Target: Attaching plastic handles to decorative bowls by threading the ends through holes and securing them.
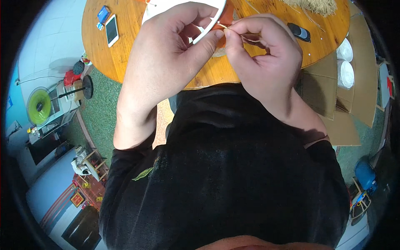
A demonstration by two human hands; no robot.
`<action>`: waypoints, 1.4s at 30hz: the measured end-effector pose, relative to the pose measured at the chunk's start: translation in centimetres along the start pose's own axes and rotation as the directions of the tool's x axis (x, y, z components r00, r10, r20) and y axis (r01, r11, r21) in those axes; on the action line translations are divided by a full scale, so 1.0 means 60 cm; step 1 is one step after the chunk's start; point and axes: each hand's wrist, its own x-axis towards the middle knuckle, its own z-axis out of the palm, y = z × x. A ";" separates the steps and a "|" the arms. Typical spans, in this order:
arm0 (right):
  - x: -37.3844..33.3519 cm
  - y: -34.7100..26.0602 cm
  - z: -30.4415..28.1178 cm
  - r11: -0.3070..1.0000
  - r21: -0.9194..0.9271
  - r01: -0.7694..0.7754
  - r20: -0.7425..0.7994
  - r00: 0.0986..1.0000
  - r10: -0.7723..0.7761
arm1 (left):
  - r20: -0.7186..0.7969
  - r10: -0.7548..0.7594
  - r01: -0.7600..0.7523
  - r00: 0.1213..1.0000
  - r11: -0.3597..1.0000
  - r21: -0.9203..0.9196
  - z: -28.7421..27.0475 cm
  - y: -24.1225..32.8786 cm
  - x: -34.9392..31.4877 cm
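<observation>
My left hand (166, 54) grips a white plastic piece with a curved rim (218, 14), its thumb pressed near the rim's lower end. Most of the piece is hidden behind that hand or cut off by the top edge. A thin tan string (223, 26) runs from the rim to my right hand (266, 54), which pinches it between thumb and forefinger. The fingertips of both hands are close together. Just behind them, an orange object (228, 16) shows in part; its kind I cannot make out.
On the round wooden table (125, 62) lie a white phone (112, 30), a small blue box (103, 14), a black object (299, 32) and a bundle of tan strings (318, 6). An open cardboard box (318, 89) with white round stacks (345, 74) stands at the right.
</observation>
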 end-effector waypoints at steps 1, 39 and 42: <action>0.000 0.000 0.000 1.000 -0.009 0.006 0.012 1.000 -0.006 | 0.001 0.000 0.000 1.000 1.000 -0.001 0.000 0.000 0.000; -0.007 0.043 -0.022 0.809 0.587 -0.026 0.165 0.982 -0.088 | 0.062 0.186 -0.142 0.981 0.891 -0.430 0.015 -0.029 -0.003; -0.017 0.050 -0.024 0.814 0.580 -0.031 0.183 0.979 -0.094 | 0.085 0.154 -0.118 0.984 0.936 -0.331 0.016 -0.032 -0.007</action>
